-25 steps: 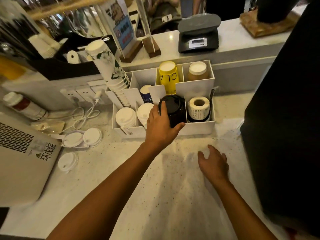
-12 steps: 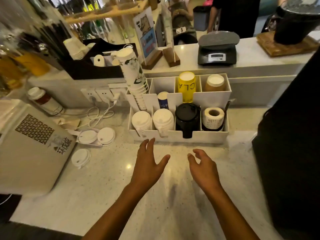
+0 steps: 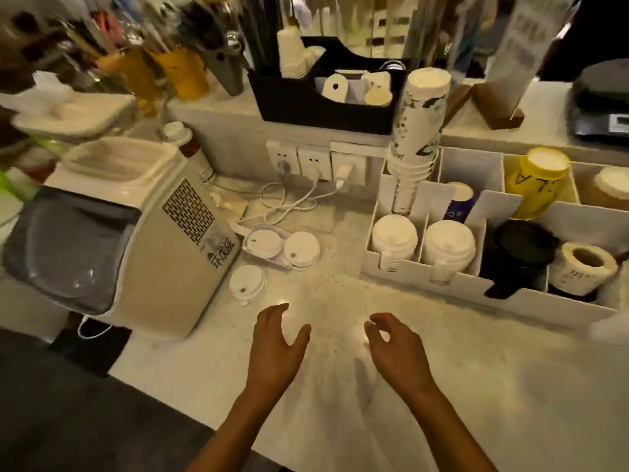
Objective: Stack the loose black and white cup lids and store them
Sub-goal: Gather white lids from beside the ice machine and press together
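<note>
Three loose white cup lids lie on the counter: one (image 3: 247,282) just ahead of my left hand, two more (image 3: 264,243) (image 3: 302,250) side by side behind it. In the white divided organizer (image 3: 425,275) at the right sit two stacks of white lids (image 3: 394,237) (image 3: 449,245) and a stack of black lids (image 3: 522,248). My left hand (image 3: 277,345) hovers over the counter with fingers spread and nothing in it. To its right, my right hand (image 3: 396,349) hangs loosely curled, also holding nothing.
A beige machine (image 3: 136,240) stands at the left beside the loose lids. White cables (image 3: 292,199) run from wall sockets behind them. The organizer also holds a tall paper cup stack (image 3: 417,137), a yellow cup stack (image 3: 536,182) and a label roll (image 3: 583,269).
My left hand has let go of the black lid stack in the organizer and drawn back to the counter. The view has swung left, bringing the loose white lids nearer the middle.
</note>
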